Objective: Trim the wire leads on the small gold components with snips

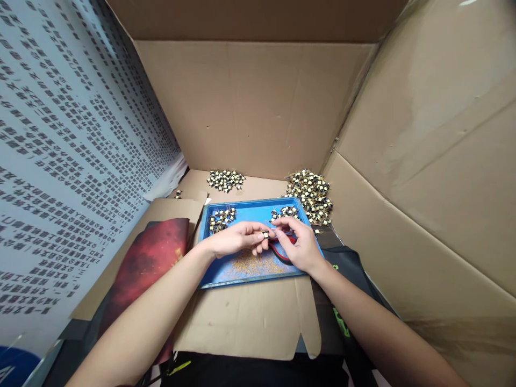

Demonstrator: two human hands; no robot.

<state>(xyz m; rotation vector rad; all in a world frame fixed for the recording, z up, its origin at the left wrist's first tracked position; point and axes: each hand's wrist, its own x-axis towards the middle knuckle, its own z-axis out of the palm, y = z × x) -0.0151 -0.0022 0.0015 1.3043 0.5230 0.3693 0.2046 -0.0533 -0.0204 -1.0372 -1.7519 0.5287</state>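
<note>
Over a blue tray point(250, 205), my left hand point(242, 239) pinches a small yellow-taped coil point(265, 235) with dark ends between thumb and fingers. Close by on its right, my right hand point(296, 242) has its thumb and index finger drawn together beside the coil. Whatever those fingertips pinch, perhaps a thin wire lead, is too small to make out. Beneath the right hand shows a tool with red and black handles point(281, 255), its far part hidden by the fingers. Similar coils lie in a left pile point(222, 219) and a right pile point(285, 213) inside the tray.
Copper-coloured wire clippings point(256, 264) litter the tray's front. Behind it are a smaller coil heap point(226, 181) and a larger heap with wires point(310, 194). Cardboard walls point(258, 107) enclose the back and right. A red printed sheet point(151, 266) lies left.
</note>
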